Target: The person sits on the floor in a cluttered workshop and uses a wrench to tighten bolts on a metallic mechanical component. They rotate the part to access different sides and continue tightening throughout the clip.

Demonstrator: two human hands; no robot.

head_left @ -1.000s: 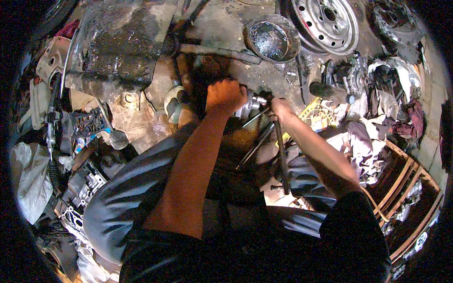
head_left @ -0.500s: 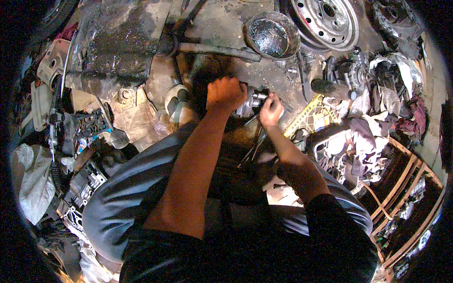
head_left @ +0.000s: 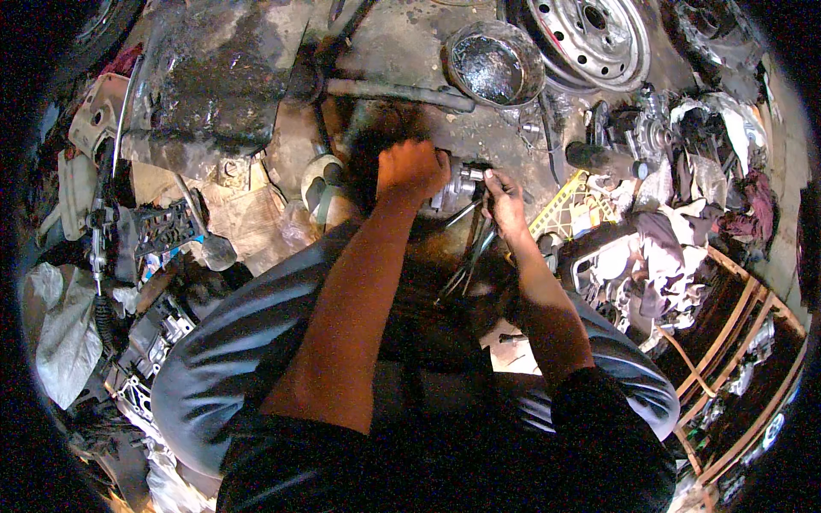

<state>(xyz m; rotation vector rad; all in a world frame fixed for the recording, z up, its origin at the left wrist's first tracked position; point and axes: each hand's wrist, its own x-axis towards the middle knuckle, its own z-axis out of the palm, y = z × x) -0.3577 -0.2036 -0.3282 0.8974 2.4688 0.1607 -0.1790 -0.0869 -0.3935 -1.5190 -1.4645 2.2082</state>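
Note:
Between my hands is a round grey metal part [head_left: 445, 192] with a shiny cylindrical socket [head_left: 473, 173] at its right side. My left hand [head_left: 413, 175] is closed in a fist at the part's left side, its fingers hiding that end. My right hand [head_left: 505, 201] has its thumb and fingers closed at the socket's outer end, on what looks like a socket wrench. Its handle seems to run down below the palm, partly hidden. Several long thin metal tools [head_left: 466, 274] lie just below, toward my lap.
A metal bowl of dark liquid [head_left: 487, 64] and a steel wheel rim [head_left: 590, 38] stand ahead. A grey bar [head_left: 398, 92] lies beyond my hands. On the right are a yellow plastic basket [head_left: 569, 208], rags [head_left: 676, 248] and a rusty rack [head_left: 727, 342]; left, a spatula-like tool [head_left: 218, 251].
My right hand has turned and shifted slightly right and down, and the handle that stuck out to its right now seems to point toward my lap. My left hand stays nearly still.

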